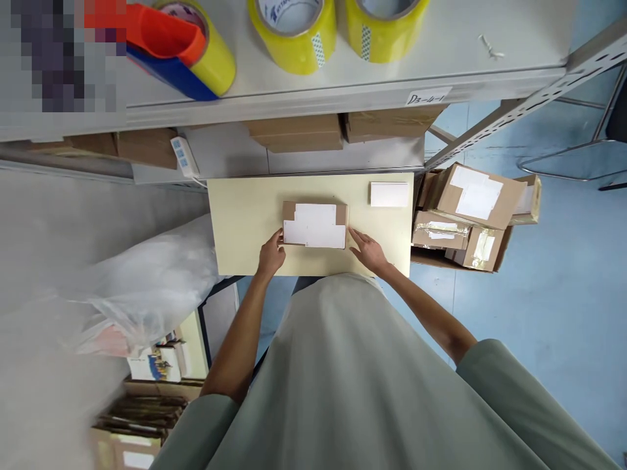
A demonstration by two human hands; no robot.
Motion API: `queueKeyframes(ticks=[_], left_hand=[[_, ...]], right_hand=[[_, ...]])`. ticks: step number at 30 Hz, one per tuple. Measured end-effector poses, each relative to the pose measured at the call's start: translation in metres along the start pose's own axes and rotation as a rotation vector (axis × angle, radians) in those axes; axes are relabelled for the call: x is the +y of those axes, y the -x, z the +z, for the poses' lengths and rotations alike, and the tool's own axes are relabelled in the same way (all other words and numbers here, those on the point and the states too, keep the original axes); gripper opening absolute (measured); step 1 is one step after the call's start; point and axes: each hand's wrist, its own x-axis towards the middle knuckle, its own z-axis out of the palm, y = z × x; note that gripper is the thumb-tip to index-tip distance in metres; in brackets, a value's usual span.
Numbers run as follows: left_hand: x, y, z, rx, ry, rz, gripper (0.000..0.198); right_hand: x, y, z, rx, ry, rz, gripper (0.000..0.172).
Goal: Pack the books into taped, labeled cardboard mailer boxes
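A small brown cardboard box [290, 210] with white paper labels on top lies flat on the cream-coloured table [245, 202]. At the box's lower left corner is my left hand [272, 253], its fingertips against the edge and its thumb apart. My right hand [368, 252] lies just off the right side, fingers stretched out and fingertips close to the edge. Whether those fingertips touch the box I cannot tell. Near the table's far right corner sits a stack of white labels [388, 194].
A grey shelf [274, 98] above the table carries yellow tape rolls [313, 39] and a red and blue tape dispenser [166, 39]. Labelled boxes [470, 196] are piled at the right. A plastic bag [161, 281] and a carton of flattened cardboard [142, 418] stand left.
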Motion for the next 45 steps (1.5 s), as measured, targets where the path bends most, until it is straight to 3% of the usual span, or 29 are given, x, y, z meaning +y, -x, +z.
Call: queueKeyframes(ticks=[3,6,11,15,18,31,36,40,45], left_hand=[[0.006,-0.002,-0.003,0.176,-0.006,0.07,0.075],[0.027,-0.008,-0.003,0.278,-0.038,0.198,0.064],[0.086,-0.021,0.014,0.178,-0.072,0.418,0.049],[0.127,-0.023,0.035,0.119,-0.082,0.521,0.047],[0.146,-0.019,0.046,0.11,-0.098,0.582,0.044],[0.158,-0.003,0.067,0.01,-0.12,0.611,0.044],[0.173,-0.001,0.074,-0.027,-0.132,0.679,0.045],[0.189,-0.011,0.087,-0.093,-0.171,0.722,0.047],[0.204,-0.033,0.115,-0.197,-0.288,0.73,0.05]], right_hand=[[0.017,-0.008,-0.021,0.092,0.037,-0.016,0.058],[0.039,-0.025,-0.051,0.211,0.063,0.006,0.051],[0.071,-0.064,-0.087,0.263,0.087,0.027,0.046],[0.082,-0.083,-0.091,0.2,0.121,0.048,0.044],[0.084,-0.085,-0.089,0.183,0.132,0.064,0.043],[0.091,-0.087,-0.095,0.158,0.125,0.009,0.033],[0.102,-0.08,-0.102,0.235,0.124,0.026,0.039],[0.122,-0.064,-0.113,0.259,0.119,0.087,0.048],[0.129,-0.052,-0.122,0.177,0.164,0.086,0.04]])
